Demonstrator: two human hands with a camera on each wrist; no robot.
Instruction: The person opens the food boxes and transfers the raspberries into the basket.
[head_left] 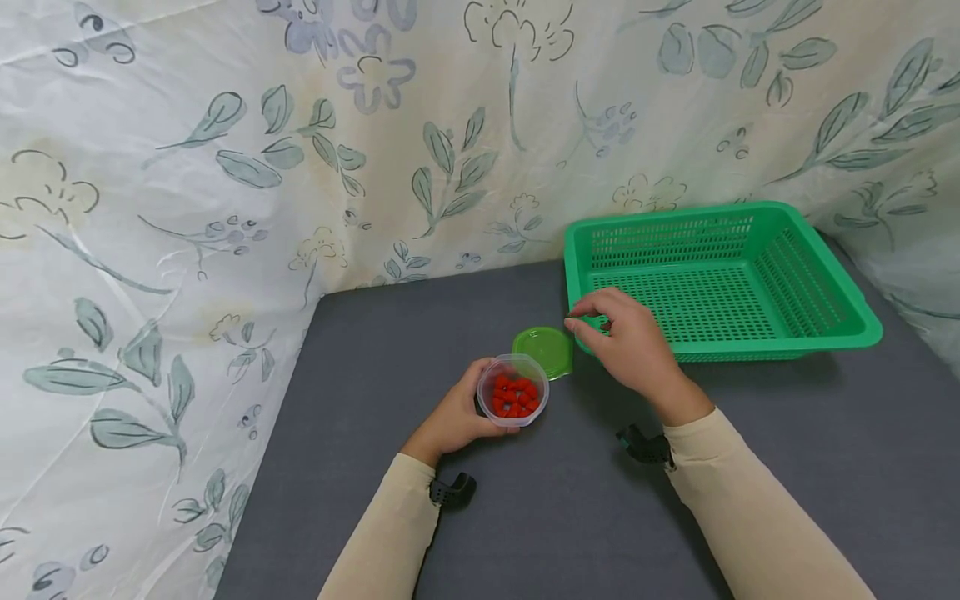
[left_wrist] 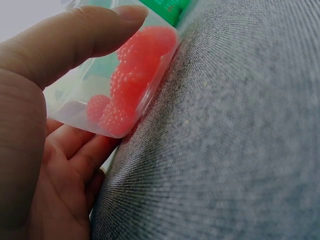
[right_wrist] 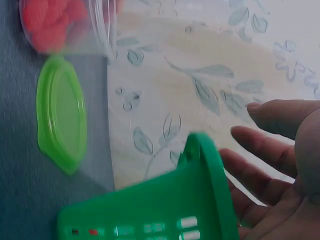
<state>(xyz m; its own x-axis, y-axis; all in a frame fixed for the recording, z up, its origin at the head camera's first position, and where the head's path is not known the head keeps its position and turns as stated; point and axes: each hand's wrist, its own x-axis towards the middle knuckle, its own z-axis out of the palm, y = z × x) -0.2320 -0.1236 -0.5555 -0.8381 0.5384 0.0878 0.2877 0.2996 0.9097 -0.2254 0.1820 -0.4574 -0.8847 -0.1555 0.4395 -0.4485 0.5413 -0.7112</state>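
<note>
My left hand point(head_left: 459, 410) grips the clear tub point(head_left: 517, 365); I should hold it flat so no berries point(head_left: 522, 387) spill. My right hand point(head_left: 633, 343), loose by the basket point(head_left: 780, 343), seems empty.

Over the counter point(head_left: 330, 500), a hand could pass left of the left hand point(head_left: 453, 415) and between the two sleeves point(head_left: 757, 500). Straight ahead, the tub point(head_left: 528, 365) stands in the way with the green lid point(head_left: 547, 348) just beyond it; rightward, the basket point(head_left: 772, 344) raises its near wall, the right hand point(head_left: 636, 346) hanging by its corner, and patterned cloth point(head_left: 450, 167) bounds the back.
</note>
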